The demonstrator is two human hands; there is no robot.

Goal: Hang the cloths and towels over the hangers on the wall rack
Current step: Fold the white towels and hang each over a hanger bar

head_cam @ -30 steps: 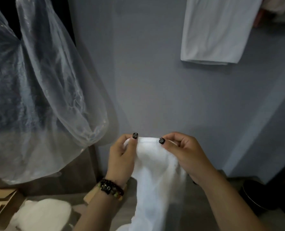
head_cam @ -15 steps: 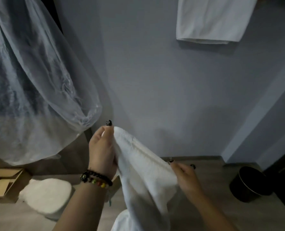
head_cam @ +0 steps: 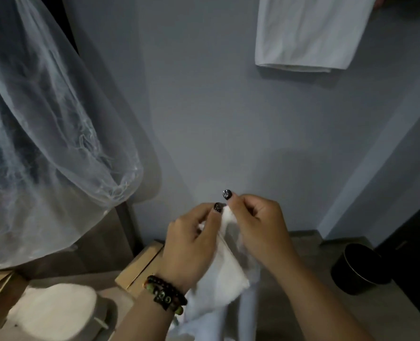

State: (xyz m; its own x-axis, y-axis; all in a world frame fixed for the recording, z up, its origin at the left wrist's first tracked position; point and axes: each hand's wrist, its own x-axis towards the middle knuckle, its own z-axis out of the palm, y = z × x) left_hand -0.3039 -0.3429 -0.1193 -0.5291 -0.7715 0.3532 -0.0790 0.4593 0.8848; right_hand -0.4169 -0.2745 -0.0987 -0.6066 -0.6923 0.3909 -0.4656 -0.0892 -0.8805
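left hand (head_cam: 191,244), right hand (head_cam: 258,227), pinching white cloth (head_cam: 228,269)

we see a dim, bluish room with soft, even light and no glare. the pale grey-blue painted wall (head_cam: 204,107) carries faint shadows under the white hanging folded towel (head_cam: 309,33) and beside the sheer translucent plastic bag (head_cam: 44,143) (its edges bowed by the wide lens). the lower corners blur slightly.
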